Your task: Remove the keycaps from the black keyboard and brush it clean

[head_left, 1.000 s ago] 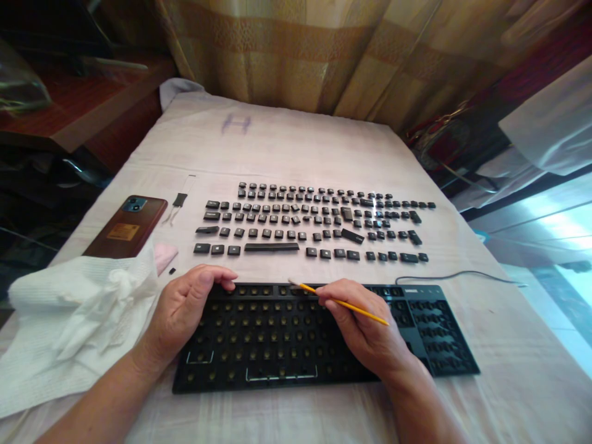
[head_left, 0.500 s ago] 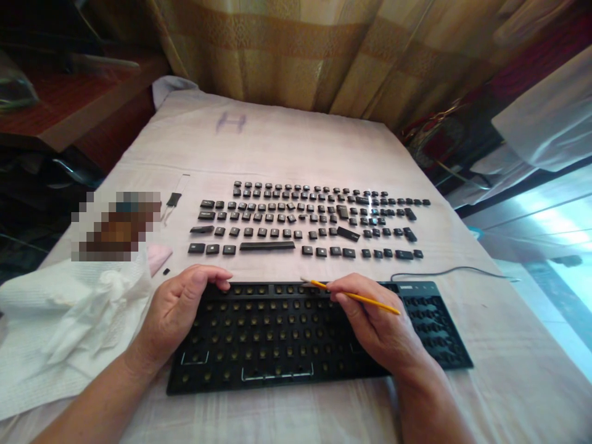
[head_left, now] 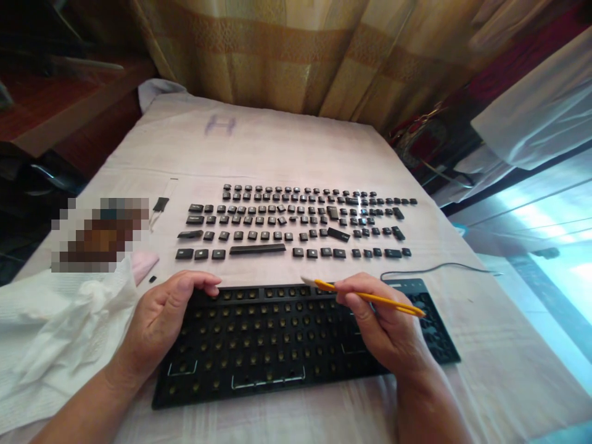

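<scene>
A black keyboard (head_left: pixel 277 336) with its keycaps off lies near the table's front edge. My left hand (head_left: pixel 161 317) rests on its upper left corner, fingers curled over the top edge. My right hand (head_left: pixel 386 330) pinches a thin yellow stick with a pale tip (head_left: pixel 365 297), tip hovering just above the keyboard's top row. Several black keycaps (head_left: pixel 296 222) lie in rows on the cloth beyond the keyboard.
White cloth (head_left: pixel 277 148) covers the table. Crumpled white tissue (head_left: pixel 60 333) lies at the left, a blurred-out flat object (head_left: pixel 99 234) behind it, a small black clip tool (head_left: pixel 160 205) beside it. The keyboard's cable (head_left: pixel 439 268) runs right. Curtains hang behind; furniture flanks both sides.
The view has shifted, so everything sits further left. My right hand has moved the stick to the right along the keyboard's top row and lifted it slightly. My left hand keeps its hold.
</scene>
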A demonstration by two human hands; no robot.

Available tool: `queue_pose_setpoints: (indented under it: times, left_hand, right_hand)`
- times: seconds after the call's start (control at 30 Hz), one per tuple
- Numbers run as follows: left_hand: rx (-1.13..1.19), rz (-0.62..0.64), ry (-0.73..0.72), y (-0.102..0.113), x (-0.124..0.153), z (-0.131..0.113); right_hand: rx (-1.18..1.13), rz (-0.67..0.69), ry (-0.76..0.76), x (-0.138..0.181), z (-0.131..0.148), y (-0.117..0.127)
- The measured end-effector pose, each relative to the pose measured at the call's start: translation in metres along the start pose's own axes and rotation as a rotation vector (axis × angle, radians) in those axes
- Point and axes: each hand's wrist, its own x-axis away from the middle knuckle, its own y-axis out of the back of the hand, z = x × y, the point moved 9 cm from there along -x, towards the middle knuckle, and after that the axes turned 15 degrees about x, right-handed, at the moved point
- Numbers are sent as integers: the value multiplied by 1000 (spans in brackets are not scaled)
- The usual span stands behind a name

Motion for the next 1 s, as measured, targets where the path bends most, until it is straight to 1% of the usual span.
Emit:
queue_pose_setpoints:
  times: [0.1, 0.17, 0.3, 0.37, 0.43, 0.6, 0.73, 0.87, 1.0]
  left_hand:
    - [5, 0, 8, 2, 1, 1]
    - [3, 6, 8, 3, 1, 2]
    - [-15, 0, -4, 2, -1, 3]
    - [-14, -8, -20, 1, -2, 3]
    - [-5, -13, -29, 1, -3, 4]
    - [11, -9, -25, 1, -2, 4]
    - [17, -10, -34, 1, -2, 2]
    - [26, -7, -27, 0, -2, 1]
    - [25, -15, -26, 1, -2, 1]
  right_hand:
    - [-4, 41, 60, -2, 8, -8]
    - [27, 41, 74, -2, 8, -9]
    - [92, 10, 14, 0, -3, 1]
    - [77, -18, -25, 1, -8, 7]
    - [19, -28, -22, 1, -6, 8]
    - [-117, 80, 88, -1, 10, -9]
    - [-107, 146, 83, -1, 8, -17]
    - [-53, 161, 80, 0, 3, -14]
    - [0, 102, 68, 0, -1, -4]
